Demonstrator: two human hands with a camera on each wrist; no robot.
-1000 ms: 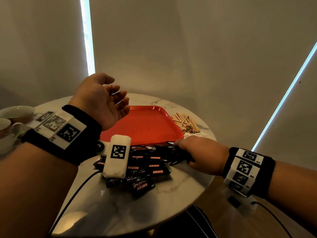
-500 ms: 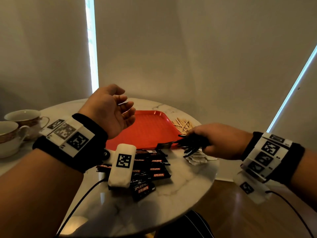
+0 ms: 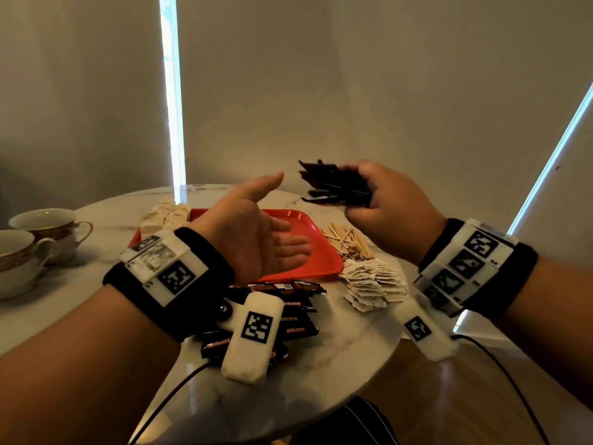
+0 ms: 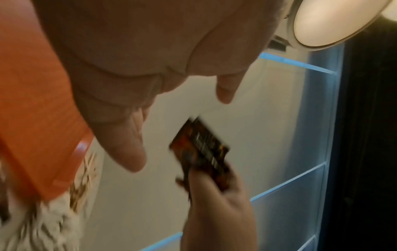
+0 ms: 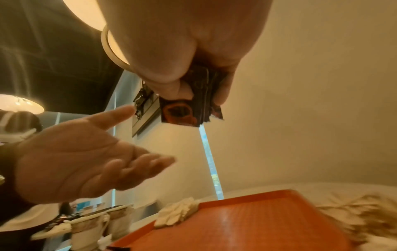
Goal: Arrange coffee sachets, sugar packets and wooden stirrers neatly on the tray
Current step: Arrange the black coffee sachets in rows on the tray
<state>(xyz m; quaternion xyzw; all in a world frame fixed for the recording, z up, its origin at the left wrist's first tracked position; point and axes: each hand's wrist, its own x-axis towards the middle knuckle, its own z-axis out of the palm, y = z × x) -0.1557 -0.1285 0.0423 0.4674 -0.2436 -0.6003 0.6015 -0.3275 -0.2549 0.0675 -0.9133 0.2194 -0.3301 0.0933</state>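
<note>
My right hand [image 3: 372, 194] grips a bundle of dark coffee sachets [image 3: 333, 184] in the air above the far right corner of the red tray [image 3: 324, 268]. The same bundle [image 5: 189, 108] sticks out below my fingers in the right wrist view. My left hand [image 3: 256, 239] is held palm up over the tray, fingers straight, holding nothing. More coffee sachets [image 3: 298, 313] lie in a heap on the table in front of the tray. Wooden stirrers [image 3: 346, 242] are piled right of the tray. White sugar packets [image 3: 372, 287] lie at the tray's near right corner.
A round marble table [image 3: 337, 358] carries everything, its near edge close to me. Two teacups [image 3: 29, 248] stand at the left. Another pile of pale packets [image 3: 167, 213] sits behind the tray's far left corner. Cables hang from both wrists.
My right hand took a bundle of sachets off the heap and lifted it up and back, over the tray's far right. My left hand opened flatter and moved towards it.
</note>
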